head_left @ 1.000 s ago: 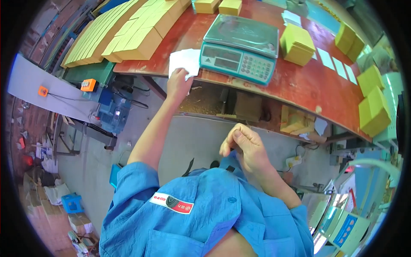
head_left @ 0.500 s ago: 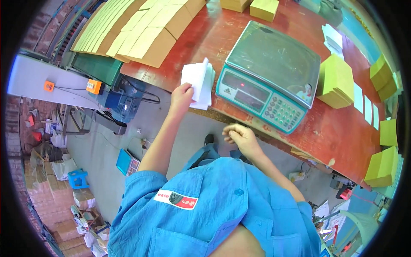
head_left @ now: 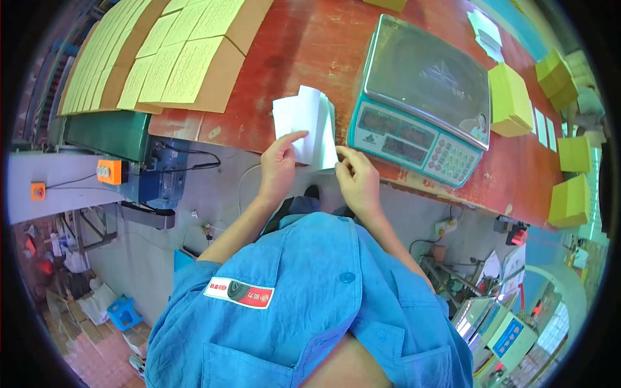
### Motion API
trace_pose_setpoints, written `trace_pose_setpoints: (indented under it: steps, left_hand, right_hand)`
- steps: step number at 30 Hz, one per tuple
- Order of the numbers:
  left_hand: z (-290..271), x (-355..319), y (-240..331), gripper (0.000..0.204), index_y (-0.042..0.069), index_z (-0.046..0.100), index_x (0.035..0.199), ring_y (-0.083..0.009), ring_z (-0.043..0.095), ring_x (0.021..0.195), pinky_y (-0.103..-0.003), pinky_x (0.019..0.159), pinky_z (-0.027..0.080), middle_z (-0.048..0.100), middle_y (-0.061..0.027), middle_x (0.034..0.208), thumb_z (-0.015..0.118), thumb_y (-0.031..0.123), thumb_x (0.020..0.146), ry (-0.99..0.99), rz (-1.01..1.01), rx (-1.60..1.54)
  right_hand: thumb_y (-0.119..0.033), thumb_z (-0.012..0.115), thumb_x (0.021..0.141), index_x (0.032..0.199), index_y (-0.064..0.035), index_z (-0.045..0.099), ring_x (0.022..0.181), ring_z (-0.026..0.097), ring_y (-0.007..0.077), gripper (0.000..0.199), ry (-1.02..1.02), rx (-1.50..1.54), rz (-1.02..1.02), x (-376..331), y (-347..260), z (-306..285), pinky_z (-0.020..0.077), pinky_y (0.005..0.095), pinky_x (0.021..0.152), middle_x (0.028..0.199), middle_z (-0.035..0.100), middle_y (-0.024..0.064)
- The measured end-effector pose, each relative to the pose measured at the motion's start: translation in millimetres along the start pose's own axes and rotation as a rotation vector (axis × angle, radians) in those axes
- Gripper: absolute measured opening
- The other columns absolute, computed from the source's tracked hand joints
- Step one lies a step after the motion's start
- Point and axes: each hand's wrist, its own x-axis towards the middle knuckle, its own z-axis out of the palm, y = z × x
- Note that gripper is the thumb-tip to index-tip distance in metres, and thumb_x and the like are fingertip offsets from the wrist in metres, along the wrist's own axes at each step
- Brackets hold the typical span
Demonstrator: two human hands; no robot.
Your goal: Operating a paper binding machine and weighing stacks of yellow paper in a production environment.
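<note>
A small stack of white paper sheets [head_left: 295,116] lies at the table's front edge, its lower end jutting toward me. The top sheet is curled upward along its middle. My left hand [head_left: 279,167] holds the lower left edge of the sheets, its index finger stretched over the paper and its other fingers curled. At the lower right corner of the stack, my right hand [head_left: 359,182] has bent fingers closed on the edge. Just right of the sheets stands a teal counting scale [head_left: 391,139] with a bare metal pan [head_left: 430,81].
Large blocks of stacked yellow-topped cards [head_left: 197,71] fill the red table's [head_left: 284,52] far left. Yellow stacks [head_left: 510,100] and white slips [head_left: 551,132] line its right side. An orange switch box [head_left: 112,172] and a blue motor [head_left: 169,169] sit below left.
My right hand has come forward and up to the corner of the sheets. My left index finger has stretched over the paper. The view has shifted, moving the scale rightward.
</note>
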Motion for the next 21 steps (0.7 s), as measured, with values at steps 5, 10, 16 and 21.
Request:
trace_pose_setpoints:
  steps: [5, 10, 16, 21]
  left_hand:
    - [-9, 17, 14, 0.022, 0.003, 0.066, 0.112, -0.0081, 0.057, 0.081, -0.025, 0.070, 0.051, 0.063, -0.0018, 0.090, 0.053, 0.008, 0.094, -0.206, -0.152, -0.024]
    - [-14, 32, 20, 0.020, 0.006, 0.065, 0.098, -0.0071, 0.057, 0.075, -0.024, 0.064, 0.044, 0.064, -0.0006, 0.086, 0.068, 0.024, 0.090, -0.336, -0.270, -0.163]
    - [-17, 36, 24, 0.019, 0.008, 0.063, 0.092, -0.0070, 0.057, 0.072, -0.023, 0.064, 0.044, 0.062, 0.0009, 0.082, 0.070, 0.025, 0.089, -0.331, -0.335, -0.255]
    - [-18, 39, 19, 0.019, 0.008, 0.062, 0.092, -0.0066, 0.056, 0.071, -0.023, 0.061, 0.043, 0.061, 0.0013, 0.081, 0.071, 0.025, 0.088, -0.320, -0.329, -0.246]
  right_hand:
    - [0.000, 0.055, 0.088, 0.110, -0.0034, 0.065, 0.091, 0.064, 0.0188, 0.025, 0.075, 0.418, -0.055, 7, -11, 23, 0.0502, 0.0290, 0.077, 0.116, 0.063, 0.0135]
    - [0.004, 0.049, 0.089, 0.098, 0.0000, 0.063, 0.097, 0.060, 0.0126, 0.016, 0.010, 0.626, 0.058, 19, -14, 29, 0.0481, 0.0280, 0.083, 0.124, 0.063, 0.0134]
    - [0.005, 0.049, 0.087, 0.096, -0.0017, 0.063, 0.097, 0.062, 0.0178, 0.018, 0.004, 0.528, -0.053, 19, -17, 32, 0.0478, 0.0305, 0.086, 0.121, 0.064, 0.0120]
    - [0.005, 0.049, 0.086, 0.096, -0.0024, 0.063, 0.100, 0.062, 0.0195, 0.019, 0.009, 0.466, -0.038, 17, -25, 31, 0.0472, 0.0309, 0.089, 0.119, 0.065, 0.0117]
